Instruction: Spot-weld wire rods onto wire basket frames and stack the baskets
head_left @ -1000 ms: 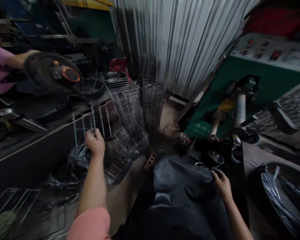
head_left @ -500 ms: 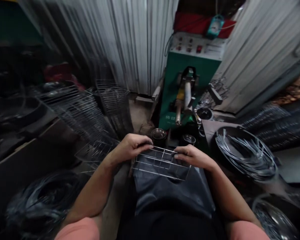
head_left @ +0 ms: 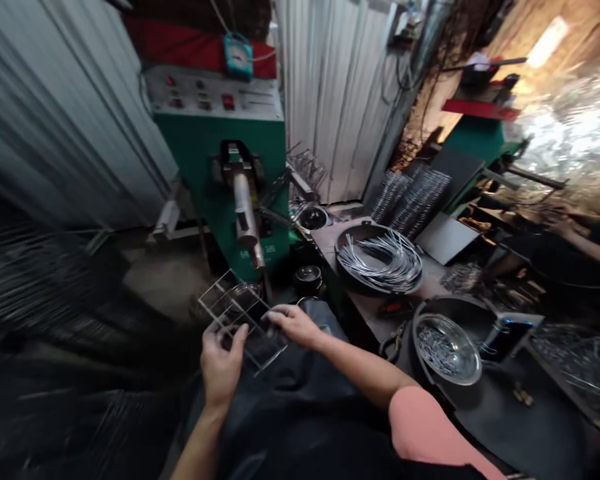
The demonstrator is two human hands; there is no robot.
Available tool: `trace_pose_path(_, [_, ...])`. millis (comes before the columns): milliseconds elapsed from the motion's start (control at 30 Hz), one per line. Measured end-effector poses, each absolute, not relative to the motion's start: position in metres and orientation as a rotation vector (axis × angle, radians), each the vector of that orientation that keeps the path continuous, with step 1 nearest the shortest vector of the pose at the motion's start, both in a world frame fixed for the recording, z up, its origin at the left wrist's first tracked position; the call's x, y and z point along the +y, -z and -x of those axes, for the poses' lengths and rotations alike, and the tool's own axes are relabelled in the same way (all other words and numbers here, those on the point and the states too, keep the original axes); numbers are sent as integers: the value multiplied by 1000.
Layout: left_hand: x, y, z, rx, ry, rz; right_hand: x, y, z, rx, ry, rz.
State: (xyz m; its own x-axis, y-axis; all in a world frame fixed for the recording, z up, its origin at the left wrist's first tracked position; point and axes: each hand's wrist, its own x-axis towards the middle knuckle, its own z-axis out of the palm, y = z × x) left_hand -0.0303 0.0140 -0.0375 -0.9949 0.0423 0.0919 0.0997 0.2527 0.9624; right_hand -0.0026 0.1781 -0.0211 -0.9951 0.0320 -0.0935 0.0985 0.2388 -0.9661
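A small wire rack point(head_left: 236, 308) with a few crossbars is tilted over my lap, below the rod-like electrode point(head_left: 246, 220) of a green machine. My left hand point(head_left: 222, 357) grips the rack's near-left side, thumb and fingers around its wires. At the opposite side, my right hand point(head_left: 291, 324) pinches the rack's edge, its fingertips partly hidden. A dark apron point(head_left: 285, 400) covers my lap beneath the rack.
The green machine point(head_left: 225, 140) stands in front. To the right are a round pan of bent wires point(head_left: 380, 260), a metal bowl of small wire pieces point(head_left: 447, 350) and a phone point(head_left: 505, 337). Stacked wire parts point(head_left: 415, 200) stand behind. Another person's arm point(head_left: 590, 243) shows at far right.
The view has swung right, bringing the bowl and phone into sight. The rack has turned from level to slanted, and my left hand now grips it from below.
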Motion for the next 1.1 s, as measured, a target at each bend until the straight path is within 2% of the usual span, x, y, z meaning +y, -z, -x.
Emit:
trace_pose_path(67, [22,45,30,-2503,1897,68,204,28,4,2561,1681,-47])
trace_pose_path(133, [23,49,30,-2570,1950,53,252,30,6,2871,1275,-147])
trace_pose_path(167, [22,50,30,-2594,1978,38,282,30,6,3026,993,-312])
trace_pose_path(267, [24,47,29,-2613,2028,-52,374,36,8,3050,515,-770])
trace_pose_path(400, [36,40,28,-2619,2041,-83,447,61,5,2902,254,-923])
trace_pose_path(600, [45,39,34,-2660,2045,-167,473,78,-4,2884,108,-812])
trace_pose_path(700, [44,38,35,-2719,2024,-161,487,60,-12,2932,61,-784])
trace_pose_path(833, [43,36,33,-2711,2040,-187,508,13,-16,3003,-58,-787])
trace_pose_path(1100, [36,37,33,-2477,2259,-336,494,-105,-17,3424,-624,-850])
